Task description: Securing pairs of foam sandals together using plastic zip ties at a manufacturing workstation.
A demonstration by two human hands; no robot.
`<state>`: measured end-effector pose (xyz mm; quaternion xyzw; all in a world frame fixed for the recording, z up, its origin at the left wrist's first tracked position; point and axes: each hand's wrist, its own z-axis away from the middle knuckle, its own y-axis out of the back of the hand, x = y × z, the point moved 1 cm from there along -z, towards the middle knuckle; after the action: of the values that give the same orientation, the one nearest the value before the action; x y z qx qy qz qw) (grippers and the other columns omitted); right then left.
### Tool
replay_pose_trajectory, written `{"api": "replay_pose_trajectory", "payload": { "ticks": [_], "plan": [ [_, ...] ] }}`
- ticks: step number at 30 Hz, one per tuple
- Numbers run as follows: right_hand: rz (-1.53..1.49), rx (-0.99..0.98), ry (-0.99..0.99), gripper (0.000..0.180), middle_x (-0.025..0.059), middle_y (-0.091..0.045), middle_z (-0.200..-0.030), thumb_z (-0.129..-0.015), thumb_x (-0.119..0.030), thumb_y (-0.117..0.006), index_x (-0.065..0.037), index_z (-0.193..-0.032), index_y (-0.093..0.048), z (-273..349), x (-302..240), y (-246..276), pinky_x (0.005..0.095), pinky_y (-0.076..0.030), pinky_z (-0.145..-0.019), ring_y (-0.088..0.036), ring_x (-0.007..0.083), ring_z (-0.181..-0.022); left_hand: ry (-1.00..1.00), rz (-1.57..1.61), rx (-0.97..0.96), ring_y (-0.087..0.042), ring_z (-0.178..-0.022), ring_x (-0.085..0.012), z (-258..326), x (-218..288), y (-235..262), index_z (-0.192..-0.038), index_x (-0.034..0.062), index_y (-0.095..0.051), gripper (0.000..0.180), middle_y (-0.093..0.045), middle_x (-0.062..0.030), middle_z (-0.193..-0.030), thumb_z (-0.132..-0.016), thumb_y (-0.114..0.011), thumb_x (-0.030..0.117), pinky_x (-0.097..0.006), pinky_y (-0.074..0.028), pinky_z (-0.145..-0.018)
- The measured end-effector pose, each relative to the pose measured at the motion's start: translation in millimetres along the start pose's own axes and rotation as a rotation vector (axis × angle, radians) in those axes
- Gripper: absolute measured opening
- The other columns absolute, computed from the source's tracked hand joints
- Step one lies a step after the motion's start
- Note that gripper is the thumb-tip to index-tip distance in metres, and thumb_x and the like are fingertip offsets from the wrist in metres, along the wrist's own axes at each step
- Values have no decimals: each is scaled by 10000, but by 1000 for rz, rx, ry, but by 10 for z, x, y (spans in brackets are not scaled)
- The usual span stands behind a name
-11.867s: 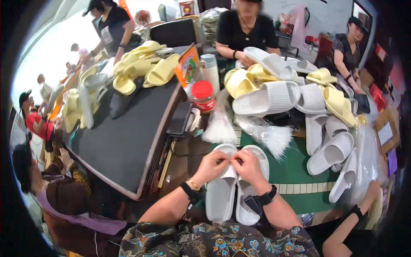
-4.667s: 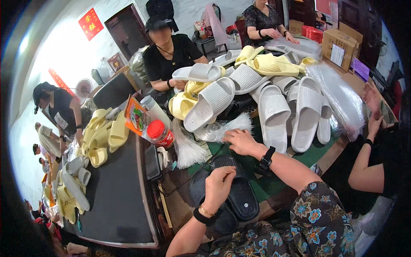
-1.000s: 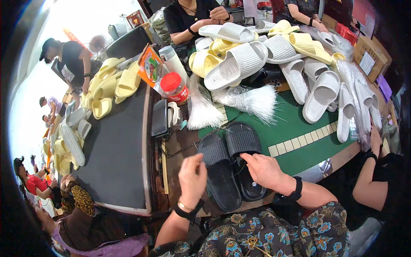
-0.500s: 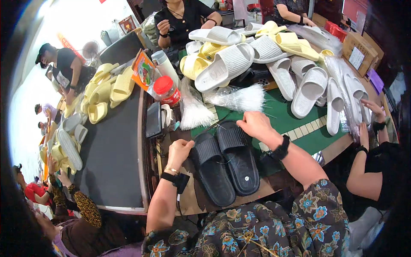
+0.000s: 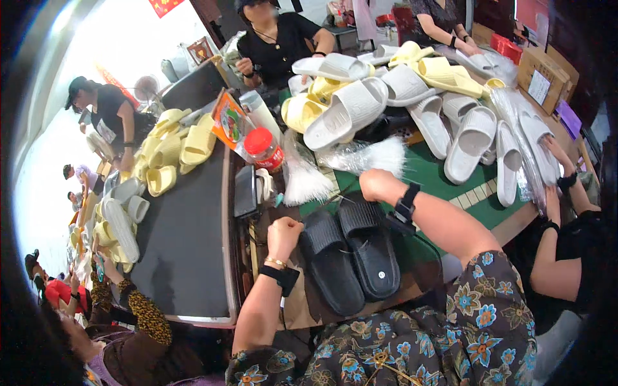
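Two black slide slippers lie side by side in front of me, the left slipper (image 5: 335,280) and the right slipper (image 5: 378,260), toes pointing away. A thin clear strand crosses between their straps. Beside the left slipper's strap, my left hand (image 5: 283,237) is closed with its fingertips pinched. My right hand (image 5: 378,186) is also closed, curled just past the right slipper's toe. Anything thin held in either hand is too small to make out. Just beyond the slippers lie two bundles of fine white plastic strands, a left bundle (image 5: 305,177) and a right bundle (image 5: 380,159).
A pile of grey and yellow slides (image 5: 347,112) covers the far side of the green mat (image 5: 428,183). A red-lidded jar (image 5: 264,149) and a dark phone-like device (image 5: 246,192) stand left. More slides (image 5: 168,152) lie on the dark table (image 5: 187,238). Co-workers' hands reach in right.
The view has shifted, so the whole scene sits further right. My hands have stayed closed near the slippers' toes, with the right wrist turned slightly. The left hand has lowered slightly beside the strap.
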<state>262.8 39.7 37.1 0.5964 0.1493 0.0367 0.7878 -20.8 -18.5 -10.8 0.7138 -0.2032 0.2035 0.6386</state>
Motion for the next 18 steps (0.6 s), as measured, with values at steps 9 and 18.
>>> {"api": "replay_pose_trajectory", "payload": {
  "ticks": [9,18],
  "plan": [
    [15,160,0,178,217,-695,-896,-797,-138,-589,-15,-839,-711,184,-7,-193,492,-545,-741,-683,386,-866,85,310,-92,-663,-754,-148,104,380,87,-954,1,-715,213,-714,-90,-815,-873,-670,193,-295,-514,-697],
    [-1043,374,267,196,112,-661,-767,-935,-185,-533,-1,-899,-589,204,-512,-377,336,-506,-643,-646,176,-717,2,675,-219,-653,-831,-128,43,758,-105,-1098,-61,-659,238,-703,-81,-922,-915,-625,88,-253,-517,-755]
  ]
}}
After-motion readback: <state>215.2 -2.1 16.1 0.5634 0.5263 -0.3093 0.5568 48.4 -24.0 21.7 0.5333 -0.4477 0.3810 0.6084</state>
